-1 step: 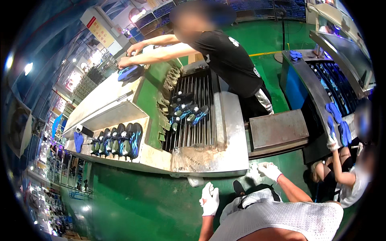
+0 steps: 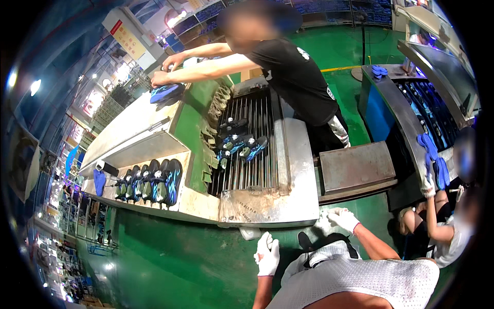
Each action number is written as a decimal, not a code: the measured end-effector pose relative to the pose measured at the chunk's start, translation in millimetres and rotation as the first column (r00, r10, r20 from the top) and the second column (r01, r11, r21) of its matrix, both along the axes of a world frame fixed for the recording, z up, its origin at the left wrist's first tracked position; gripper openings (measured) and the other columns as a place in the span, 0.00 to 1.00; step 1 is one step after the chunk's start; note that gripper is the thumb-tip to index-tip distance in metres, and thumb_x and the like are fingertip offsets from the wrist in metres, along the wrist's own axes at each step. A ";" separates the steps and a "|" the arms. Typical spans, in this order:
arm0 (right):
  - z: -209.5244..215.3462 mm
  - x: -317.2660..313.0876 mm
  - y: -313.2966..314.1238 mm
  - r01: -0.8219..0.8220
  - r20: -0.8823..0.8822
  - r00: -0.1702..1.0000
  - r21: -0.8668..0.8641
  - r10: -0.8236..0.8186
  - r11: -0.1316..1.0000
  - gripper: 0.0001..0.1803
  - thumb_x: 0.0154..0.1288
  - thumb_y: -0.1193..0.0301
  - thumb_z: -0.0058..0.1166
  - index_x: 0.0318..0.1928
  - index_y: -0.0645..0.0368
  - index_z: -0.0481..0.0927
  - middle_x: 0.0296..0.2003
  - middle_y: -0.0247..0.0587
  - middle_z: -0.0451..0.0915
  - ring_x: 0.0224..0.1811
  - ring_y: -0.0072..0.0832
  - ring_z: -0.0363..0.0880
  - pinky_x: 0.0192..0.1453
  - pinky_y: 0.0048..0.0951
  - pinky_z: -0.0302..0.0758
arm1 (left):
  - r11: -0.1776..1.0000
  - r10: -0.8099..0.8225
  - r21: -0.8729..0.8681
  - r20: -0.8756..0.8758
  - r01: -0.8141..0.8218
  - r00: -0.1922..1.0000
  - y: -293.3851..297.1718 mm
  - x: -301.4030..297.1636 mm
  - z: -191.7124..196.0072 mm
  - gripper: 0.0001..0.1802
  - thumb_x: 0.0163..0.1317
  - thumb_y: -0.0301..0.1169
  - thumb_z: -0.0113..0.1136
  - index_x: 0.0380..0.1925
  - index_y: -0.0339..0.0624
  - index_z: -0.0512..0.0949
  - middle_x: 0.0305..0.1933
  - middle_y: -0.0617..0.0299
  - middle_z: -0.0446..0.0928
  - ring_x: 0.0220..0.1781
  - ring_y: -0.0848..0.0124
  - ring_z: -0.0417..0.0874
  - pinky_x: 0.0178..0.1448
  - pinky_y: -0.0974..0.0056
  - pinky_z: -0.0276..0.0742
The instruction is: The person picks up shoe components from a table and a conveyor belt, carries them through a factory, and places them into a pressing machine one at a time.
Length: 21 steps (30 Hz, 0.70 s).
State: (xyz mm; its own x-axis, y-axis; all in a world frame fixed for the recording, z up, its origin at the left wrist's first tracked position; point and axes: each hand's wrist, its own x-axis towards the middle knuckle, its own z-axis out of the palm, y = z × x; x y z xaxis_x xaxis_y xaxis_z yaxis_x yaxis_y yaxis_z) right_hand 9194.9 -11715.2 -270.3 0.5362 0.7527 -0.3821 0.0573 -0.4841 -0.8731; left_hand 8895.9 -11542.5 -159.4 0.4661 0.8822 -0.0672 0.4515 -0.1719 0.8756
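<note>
The black and blue shoes (image 2: 256, 148) lie in a bunch on the bars of the big metal table (image 2: 301, 180), up past both hands. The left arm comes up from the bottom, almost straight. Its hand (image 2: 267, 256), in a white glove, points its fingers up. The right arm slants in from the lower right, and its hand (image 2: 343, 220), gloved in white too, points up and to the left.

The table's near edge is just past the hands. The right hand is near its corner and the low metal box (image 2: 357, 165). Green floor (image 2: 175, 252) gives lots of room left of the left hand. Between the hands are a dark shoe (image 2: 304, 240) and a bit of floor.

Both hands are loose and empty, with fingers a little bent. They are well apart.

More shoes (image 2: 167, 183) stand in a row on a shelf at the left. Across the table, a person in black (image 2: 293, 77) has both hands at a blue shoe (image 2: 167, 94).
</note>
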 end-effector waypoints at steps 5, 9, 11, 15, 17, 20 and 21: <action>86.2 19.9 81.0 -0.110 -0.119 0.985 0.140 0.127 0.984 0.18 0.70 0.58 0.55 0.45 0.62 0.83 0.28 0.33 0.82 0.31 0.21 0.79 0.38 0.27 0.76 | 0.998 0.053 0.027 0.103 -0.056 0.993 45.5 41.5 39.9 0.25 0.68 0.25 0.61 0.63 0.29 0.69 0.57 0.48 0.79 0.56 0.62 0.83 0.63 0.61 0.78; 80.9 56.5 153.0 -0.105 -0.371 0.899 0.338 0.235 0.935 0.21 0.73 0.57 0.53 0.52 0.62 0.82 0.35 0.36 0.84 0.40 0.22 0.80 0.43 0.28 0.78 | 0.984 0.177 -0.008 0.178 -0.179 0.968 54.7 63.3 57.9 0.26 0.68 0.23 0.58 0.65 0.27 0.65 0.62 0.45 0.75 0.62 0.61 0.79 0.67 0.60 0.74; 100.1 65.2 186.0 0.025 -0.448 0.867 0.480 0.221 0.877 0.27 0.74 0.53 0.52 0.59 0.63 0.78 0.45 0.41 0.83 0.47 0.27 0.81 0.51 0.34 0.80 | 0.978 0.188 0.051 0.194 -0.201 0.963 67.9 74.0 68.9 0.26 0.70 0.23 0.56 0.65 0.26 0.64 0.62 0.44 0.74 0.62 0.61 0.78 0.67 0.60 0.74; 138.6 93.3 240.6 0.473 -0.840 0.495 0.475 0.222 0.742 0.34 0.75 0.48 0.49 0.67 0.62 0.69 0.58 0.45 0.79 0.57 0.40 0.80 0.65 0.49 0.76 | 0.959 0.264 0.023 0.287 -0.282 0.921 113.3 94.9 99.1 0.22 0.74 0.25 0.52 0.65 0.29 0.66 0.64 0.45 0.72 0.63 0.60 0.77 0.68 0.59 0.73; 188.5 99.6 223.0 0.660 -0.910 0.366 0.401 0.194 0.636 0.33 0.75 0.50 0.50 0.68 0.61 0.68 0.60 0.44 0.77 0.62 0.38 0.76 0.67 0.45 0.75 | 0.925 0.259 0.213 0.249 -0.314 0.933 152.5 95.9 115.7 0.24 0.75 0.26 0.49 0.67 0.28 0.63 0.66 0.44 0.72 0.65 0.58 0.76 0.70 0.57 0.71; 226.5 100.0 175.7 0.856 -0.899 0.439 0.415 -0.008 0.308 0.37 0.75 0.44 0.43 0.70 0.59 0.66 0.63 0.43 0.76 0.62 0.37 0.76 0.68 0.42 0.73 | 0.882 0.187 0.354 0.346 -0.313 0.919 216.5 91.3 135.5 0.26 0.79 0.33 0.42 0.70 0.27 0.59 0.68 0.40 0.69 0.67 0.52 0.74 0.71 0.51 0.73; 237.6 96.4 157.4 0.882 -0.888 0.449 0.422 -0.103 0.208 0.38 0.75 0.42 0.41 0.71 0.59 0.65 0.64 0.43 0.75 0.62 0.37 0.76 0.68 0.41 0.73 | 0.913 0.122 0.299 0.450 -0.278 0.885 231.8 104.8 147.6 0.28 0.80 0.37 0.42 0.70 0.27 0.58 0.68 0.38 0.68 0.67 0.49 0.74 0.71 0.48 0.74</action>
